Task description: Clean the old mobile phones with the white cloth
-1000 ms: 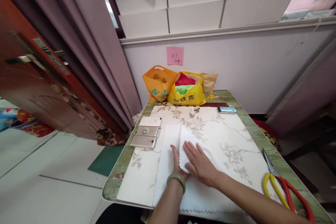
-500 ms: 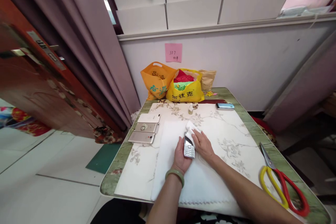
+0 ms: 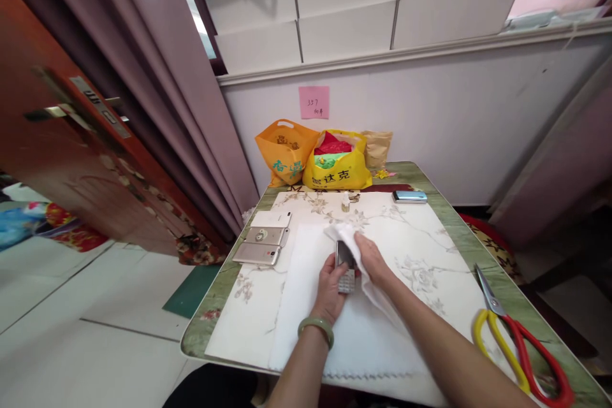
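A: Nearest, bottom of frame?
B: Cloth (image 3: 349, 338), white, flat on bench (image 3: 210, 312), scalloped edge toward cam. Scissors (image 3: 521, 344) bottom right, yellow/red handles, well apart from the hands.
A: Hands?
B: Centre frame, close together. Left hand (image 3: 329, 284), bangle (image 3: 315, 327) on wrist, wrapped round phone (image 3: 345, 268), keypad type, held over the cloth w/ keys up. Right hand (image 3: 371, 260) pinches a raised corner of the cloth, pressed vs the phone's top end.
A: Left of that?
B: Handsets (image 3: 262, 243), 3 in a row, centre left, on floral mat (image 3: 430, 248), just beside the cloth edge, apart from both hands.
A: Further up?
B: Small bottle (image 3: 345, 202), upright, just above the hands. Silver phone (image 3: 410, 196) to its right, flat. Behind: orange bag (image 3: 285, 150) & yellow bag (image 3: 337, 169), side by side at the wall, touching. Pink note (image 3: 314, 102) on wall above them.
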The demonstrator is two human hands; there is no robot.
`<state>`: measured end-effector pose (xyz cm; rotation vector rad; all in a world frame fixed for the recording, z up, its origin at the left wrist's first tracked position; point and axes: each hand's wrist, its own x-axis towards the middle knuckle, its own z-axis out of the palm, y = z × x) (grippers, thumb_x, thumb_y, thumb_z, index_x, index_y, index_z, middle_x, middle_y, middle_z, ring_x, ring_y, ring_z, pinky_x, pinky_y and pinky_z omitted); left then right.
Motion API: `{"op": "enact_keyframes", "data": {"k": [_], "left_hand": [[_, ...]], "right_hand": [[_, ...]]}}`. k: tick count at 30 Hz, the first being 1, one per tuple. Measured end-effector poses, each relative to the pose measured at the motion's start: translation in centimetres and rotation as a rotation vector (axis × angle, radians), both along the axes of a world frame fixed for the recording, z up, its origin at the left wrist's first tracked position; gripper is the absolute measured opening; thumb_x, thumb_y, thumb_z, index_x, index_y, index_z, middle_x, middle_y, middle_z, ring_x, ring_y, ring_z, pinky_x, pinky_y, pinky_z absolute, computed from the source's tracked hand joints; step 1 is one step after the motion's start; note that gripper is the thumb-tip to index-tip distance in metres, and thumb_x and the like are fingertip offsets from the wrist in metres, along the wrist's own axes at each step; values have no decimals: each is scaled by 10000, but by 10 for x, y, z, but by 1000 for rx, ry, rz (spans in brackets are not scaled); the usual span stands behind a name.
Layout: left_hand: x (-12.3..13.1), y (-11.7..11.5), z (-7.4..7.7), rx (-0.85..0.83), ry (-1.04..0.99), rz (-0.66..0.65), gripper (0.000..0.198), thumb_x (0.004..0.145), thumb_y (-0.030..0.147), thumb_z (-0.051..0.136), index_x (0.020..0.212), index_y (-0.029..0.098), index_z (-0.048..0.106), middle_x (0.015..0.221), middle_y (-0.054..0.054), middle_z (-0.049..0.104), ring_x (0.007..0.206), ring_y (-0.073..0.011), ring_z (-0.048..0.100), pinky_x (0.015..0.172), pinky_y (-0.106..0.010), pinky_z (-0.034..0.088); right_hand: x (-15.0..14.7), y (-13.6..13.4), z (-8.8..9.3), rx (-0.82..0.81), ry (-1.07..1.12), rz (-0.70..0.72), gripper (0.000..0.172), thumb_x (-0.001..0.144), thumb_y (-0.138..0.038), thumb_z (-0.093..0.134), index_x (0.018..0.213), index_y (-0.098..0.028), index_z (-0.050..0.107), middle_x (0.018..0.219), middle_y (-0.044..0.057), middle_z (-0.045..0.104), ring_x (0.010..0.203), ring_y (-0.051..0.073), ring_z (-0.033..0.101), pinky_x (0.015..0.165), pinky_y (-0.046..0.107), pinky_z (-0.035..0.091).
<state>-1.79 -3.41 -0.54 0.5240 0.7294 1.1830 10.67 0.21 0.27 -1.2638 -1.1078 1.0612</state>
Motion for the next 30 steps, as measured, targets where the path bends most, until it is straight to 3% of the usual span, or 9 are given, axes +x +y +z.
{"op": "enact_keyframes", "data": {"k": [4,7,10,13,16,19,21,26,30], "left_hand": [[5,0,0,52,84,21,344,653,224,746,971,151,634,891,-58,680,733,-129,622,688,-247,476],[6,-1,-1,32,146,19,318,637,256,753,907,127,643,772,-42,659,667,-126,597,637,-238,453],[8,-3,0,106,284,-25,305,688,317,726,906,122,642,716,-26,635,623,-120,569,591,-229,431],[10,-3,2,205,490,16,300,730,361,693,922,141,623,741,-21,645,643,-128,583,600,-229,447],[6,-1,5,154,742,124,298,725,415,680,851,163,583,666,-6,632,553,-123,571,515,-220,439],[-1,2,5,65,927,-17,326,721,488,648,719,175,558,511,26,551,363,-91,451,340,-193,295],[-4,2,4,50,891,-90,345,711,510,644,711,177,556,465,38,528,307,-75,392,311,-189,237],[3,1,0,35,754,100,377,716,523,645,797,159,591,450,45,532,318,-60,385,347,-180,273],[11,0,3,54,731,90,366,732,515,643,798,160,584,460,46,540,321,-58,390,349,-178,274]], "right_hand": [[0,-3,-5,129,-95,195,707,704,-455,697,1345,-230,499,1273,59,586,1115,250,545,960,366,409],[4,0,-13,115,-100,201,613,667,-412,719,1223,-191,583,1028,44,677,871,217,608,796,326,475],[5,6,-19,76,-72,143,334,740,-463,636,883,-163,665,707,-4,637,648,168,551,626,269,451],[4,11,-25,49,-18,67,367,774,-520,584,775,-157,641,615,-21,571,584,145,490,557,246,407],[5,15,-28,14,39,-30,423,750,-569,597,778,-149,637,615,-19,570,585,146,482,555,249,404],[10,18,-27,-54,111,-139,481,736,-610,592,827,-140,643,636,-6,597,587,153,505,559,258,420],[14,19,-24,-74,132,-151,512,741,-624,581,862,-130,646,677,14,625,615,165,535,575,265,439],[18,12,-13,-46,162,69,536,746,-590,602,1046,-147,630,865,57,696,745,211,615,640,289,488],[20,11,-8,-58,196,176,622,659,-495,726,1161,-163,572,935,66,703,774,219,636,667,301,508]]}}
